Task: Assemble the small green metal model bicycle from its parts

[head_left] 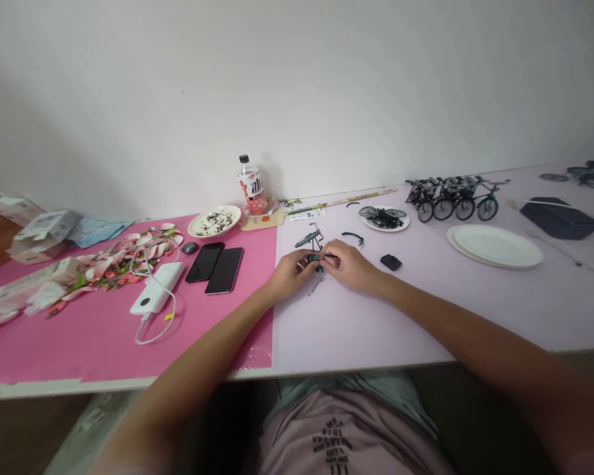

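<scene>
My left hand (291,274) and my right hand (349,265) meet over the pale part of the table. Between their fingertips is a small dark green part (315,257), pinched from both sides; its exact shape is partly hidden. Just beyond the fingers lies a green bicycle frame piece (309,237). A curved dark green piece (353,237) rests behind my right hand, and a small black block (391,262) sits to its right. Dark wheels and parts lie on a small white plate (398,225).
Several model bicycles (454,201) stand at the back right, behind stacked white plates (495,246). To the left are two phones (224,270), a white power bank (157,288), a bowl (214,221), a bottle (253,189) and scattered petals (151,247).
</scene>
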{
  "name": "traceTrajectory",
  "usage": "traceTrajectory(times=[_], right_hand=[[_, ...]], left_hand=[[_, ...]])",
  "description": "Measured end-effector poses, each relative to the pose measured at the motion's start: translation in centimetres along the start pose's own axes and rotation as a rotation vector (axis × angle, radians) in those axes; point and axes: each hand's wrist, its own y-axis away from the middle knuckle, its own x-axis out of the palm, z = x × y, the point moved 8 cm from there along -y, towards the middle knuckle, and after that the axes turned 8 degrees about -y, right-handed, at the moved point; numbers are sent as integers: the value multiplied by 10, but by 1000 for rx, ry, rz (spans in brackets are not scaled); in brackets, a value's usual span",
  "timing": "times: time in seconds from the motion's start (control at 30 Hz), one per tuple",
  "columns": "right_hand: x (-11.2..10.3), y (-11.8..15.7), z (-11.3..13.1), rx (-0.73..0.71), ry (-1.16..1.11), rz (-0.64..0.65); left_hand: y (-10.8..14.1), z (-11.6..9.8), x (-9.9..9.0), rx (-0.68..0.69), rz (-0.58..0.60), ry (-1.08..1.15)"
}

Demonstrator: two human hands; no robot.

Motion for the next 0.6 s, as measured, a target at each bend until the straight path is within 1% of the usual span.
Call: traceTrajectory(times=[0.3, 0.6], right_hand=[[5, 0, -8, 12, 6, 24], [8, 1, -11, 8, 9, 52]], left_hand=[[0, -1, 1, -9, 16, 7], [0, 0, 1, -23, 34, -21]])
